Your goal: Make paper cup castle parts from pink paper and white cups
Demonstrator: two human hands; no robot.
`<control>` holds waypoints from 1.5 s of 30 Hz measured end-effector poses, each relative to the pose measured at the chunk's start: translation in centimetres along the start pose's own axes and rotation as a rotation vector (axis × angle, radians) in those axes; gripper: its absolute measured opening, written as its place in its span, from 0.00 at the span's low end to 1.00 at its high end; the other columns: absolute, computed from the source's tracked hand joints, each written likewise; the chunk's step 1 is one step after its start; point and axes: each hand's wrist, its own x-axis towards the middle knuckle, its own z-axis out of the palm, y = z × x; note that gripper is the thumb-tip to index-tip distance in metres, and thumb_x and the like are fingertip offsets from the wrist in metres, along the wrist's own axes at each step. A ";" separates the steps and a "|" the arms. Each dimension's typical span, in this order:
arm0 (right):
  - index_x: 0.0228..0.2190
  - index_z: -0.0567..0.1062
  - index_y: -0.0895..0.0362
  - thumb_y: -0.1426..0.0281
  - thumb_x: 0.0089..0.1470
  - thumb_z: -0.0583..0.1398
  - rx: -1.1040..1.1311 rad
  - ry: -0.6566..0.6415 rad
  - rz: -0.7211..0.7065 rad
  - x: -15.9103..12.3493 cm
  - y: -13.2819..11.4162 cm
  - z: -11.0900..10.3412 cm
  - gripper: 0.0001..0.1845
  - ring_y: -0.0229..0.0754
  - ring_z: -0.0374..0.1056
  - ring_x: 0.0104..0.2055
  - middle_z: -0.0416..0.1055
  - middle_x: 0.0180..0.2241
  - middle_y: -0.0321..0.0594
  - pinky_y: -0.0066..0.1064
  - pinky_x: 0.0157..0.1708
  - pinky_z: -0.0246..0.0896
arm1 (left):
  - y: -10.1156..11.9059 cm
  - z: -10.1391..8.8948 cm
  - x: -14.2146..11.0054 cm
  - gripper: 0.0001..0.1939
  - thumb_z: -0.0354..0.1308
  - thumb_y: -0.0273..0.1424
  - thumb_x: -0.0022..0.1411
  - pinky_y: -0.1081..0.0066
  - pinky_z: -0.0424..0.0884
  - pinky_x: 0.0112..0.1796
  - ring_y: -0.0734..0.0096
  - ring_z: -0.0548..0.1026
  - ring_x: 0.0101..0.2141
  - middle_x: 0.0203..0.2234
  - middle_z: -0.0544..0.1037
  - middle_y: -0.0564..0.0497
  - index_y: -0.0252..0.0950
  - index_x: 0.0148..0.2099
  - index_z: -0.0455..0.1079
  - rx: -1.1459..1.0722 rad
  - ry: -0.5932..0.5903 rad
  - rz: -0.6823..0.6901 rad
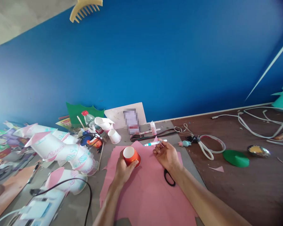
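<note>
My left hand [124, 168] is closed around an orange paper cup [129, 156], white inside, tilted with its open end toward me. In my right hand [168, 154] a white and blue pen [153, 143] lies between thumb and fingers, pointing left toward the cup. Both hands are above a stack of pink paper [143, 191]. Below my right wrist shows the black handle of a pair of scissors [169, 178]; their blades are hidden. A small white and pink bottle [153, 128] stands beyond the paper.
White paper cups [114, 137] and chains of joined cups with pink paper cones [58, 149] crowd the left. A power strip [46, 210] lies front left. A phone [132, 121] leans at the back. Cables [257, 125] and a green paper disc [235, 158] lie right.
</note>
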 end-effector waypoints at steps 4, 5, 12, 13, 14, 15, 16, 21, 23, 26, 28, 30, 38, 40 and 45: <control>0.27 0.69 0.56 0.71 0.43 0.62 0.017 0.013 0.009 0.0 -0.1 0.0 0.06 0.30 0.56 0.15 0.65 0.17 0.27 0.27 0.21 0.57 | -0.3 -0.1 -0.1 0.30 0.63 0.40 0.50 0.59 0.70 0.46 0.58 0.75 0.43 0.43 0.76 0.43 0.34 0.53 0.61 0.004 -0.016 -0.009; 0.27 0.69 0.56 0.71 0.43 0.62 0.021 0.014 0.013 0.1 -0.2 0.0 0.07 0.30 0.56 0.15 0.65 0.17 0.27 0.27 0.21 0.57 | -0.4 -0.1 -0.1 0.30 0.63 0.40 0.50 0.59 0.70 0.46 0.58 0.75 0.43 0.43 0.76 0.43 0.34 0.53 0.61 0.006 -0.014 -0.011; 0.25 0.69 0.56 0.71 0.44 0.62 0.065 0.028 0.026 0.2 -0.4 0.0 0.06 0.31 0.57 0.16 0.65 0.17 0.28 0.29 0.22 0.59 | -0.8 -0.1 -0.1 0.28 0.64 0.41 0.50 0.58 0.71 0.45 0.57 0.76 0.41 0.41 0.77 0.43 0.34 0.50 0.62 0.030 0.000 -0.033; 0.25 0.68 0.55 0.71 0.45 0.62 0.074 0.032 0.025 0.3 -0.4 0.0 0.05 0.31 0.56 0.16 0.65 0.17 0.28 0.29 0.22 0.59 | -0.8 -0.1 -0.1 0.28 0.64 0.41 0.50 0.58 0.72 0.44 0.58 0.76 0.41 0.40 0.77 0.43 0.34 0.50 0.62 0.032 -0.001 -0.036; 0.25 0.68 0.55 0.71 0.45 0.61 0.084 0.036 0.024 0.3 -0.4 0.0 0.05 0.31 0.56 0.16 0.64 0.17 0.27 0.29 0.22 0.59 | -0.9 -0.1 -0.1 0.29 0.64 0.41 0.49 0.58 0.72 0.44 0.58 0.76 0.40 0.40 0.77 0.44 0.34 0.50 0.63 0.034 0.006 -0.039; 0.25 0.68 0.55 0.71 0.46 0.61 0.092 0.039 0.024 0.4 -0.4 -0.1 0.05 0.31 0.56 0.15 0.64 0.17 0.27 0.29 0.22 0.59 | -0.9 -0.1 -0.1 0.29 0.64 0.41 0.49 0.58 0.72 0.43 0.58 0.76 0.40 0.39 0.77 0.44 0.35 0.50 0.63 0.037 0.016 -0.040; 0.25 0.68 0.55 0.71 0.46 0.61 0.100 0.040 0.023 0.5 -0.5 -0.1 0.04 0.31 0.56 0.15 0.63 0.17 0.27 0.29 0.22 0.59 | -1.0 -0.1 -0.1 0.29 0.65 0.41 0.48 0.58 0.73 0.43 0.57 0.76 0.40 0.39 0.78 0.44 0.35 0.50 0.64 0.043 0.030 -0.041; 0.27 0.69 0.55 0.71 0.48 0.60 0.140 0.051 0.009 1.0 -0.9 -0.4 0.03 0.30 0.56 0.15 0.63 0.18 0.26 0.28 0.22 0.59 | -1.2 -0.1 -0.2 0.26 0.64 0.42 0.48 0.59 0.74 0.41 0.56 0.77 0.37 0.36 0.78 0.45 0.34 0.46 0.66 0.085 0.045 -0.052; 0.27 0.69 0.55 0.71 0.48 0.60 0.160 0.059 0.003 1.2 -1.1 -0.5 0.03 0.30 0.55 0.15 0.63 0.18 0.26 0.28 0.23 0.59 | -1.3 -0.1 -0.2 0.26 0.64 0.43 0.48 0.59 0.74 0.40 0.56 0.77 0.36 0.35 0.79 0.45 0.34 0.46 0.66 0.094 0.050 -0.057; 0.26 0.68 0.55 0.71 0.48 0.60 0.183 0.068 -0.001 1.4 -1.2 -0.5 0.04 0.29 0.55 0.15 0.64 0.17 0.26 0.27 0.23 0.60 | -1.3 -0.1 -0.2 0.29 0.64 0.44 0.47 0.59 0.74 0.40 0.55 0.77 0.37 0.36 0.78 0.44 0.33 0.48 0.65 0.116 0.074 -0.044; 0.26 0.68 0.55 0.71 0.48 0.61 0.185 0.070 0.000 1.4 -1.2 -0.5 0.04 0.29 0.54 0.15 0.64 0.17 0.25 0.27 0.23 0.60 | -1.3 -0.1 -0.1 0.30 0.64 0.44 0.47 0.59 0.74 0.40 0.55 0.77 0.38 0.36 0.78 0.44 0.33 0.49 0.65 0.125 0.079 -0.037; 0.26 0.68 0.55 0.71 0.48 0.62 0.180 0.072 0.005 1.4 -1.1 -0.4 0.05 0.29 0.55 0.15 0.65 0.17 0.26 0.27 0.23 0.60 | -1.2 0.0 -0.1 0.30 0.64 0.45 0.46 0.60 0.74 0.40 0.56 0.77 0.37 0.35 0.78 0.44 0.33 0.48 0.65 0.117 0.073 -0.045; 0.26 0.70 0.56 0.69 0.50 0.62 0.160 0.085 0.020 1.3 -1.0 -0.3 0.05 0.29 0.55 0.15 0.65 0.16 0.26 0.27 0.22 0.59 | -0.8 0.1 -0.2 0.28 0.64 0.46 0.47 0.60 0.73 0.41 0.56 0.77 0.38 0.37 0.78 0.44 0.34 0.46 0.65 0.097 0.070 -0.053; 0.26 0.70 0.56 0.68 0.51 0.62 0.159 0.084 0.022 1.2 -1.0 -0.2 0.06 0.29 0.55 0.15 0.65 0.16 0.27 0.26 0.22 0.59 | -0.7 0.1 -0.2 0.27 0.63 0.44 0.48 0.60 0.73 0.42 0.56 0.77 0.39 0.38 0.78 0.44 0.35 0.46 0.64 0.095 0.064 -0.040; 0.26 0.70 0.56 0.68 0.51 0.61 0.158 0.094 0.025 1.1 -1.1 0.0 0.07 0.29 0.55 0.14 0.65 0.16 0.27 0.26 0.21 0.59 | -0.4 0.1 -0.3 0.26 0.64 0.44 0.48 0.59 0.73 0.42 0.56 0.77 0.39 0.38 0.77 0.43 0.35 0.45 0.63 0.105 0.065 -0.017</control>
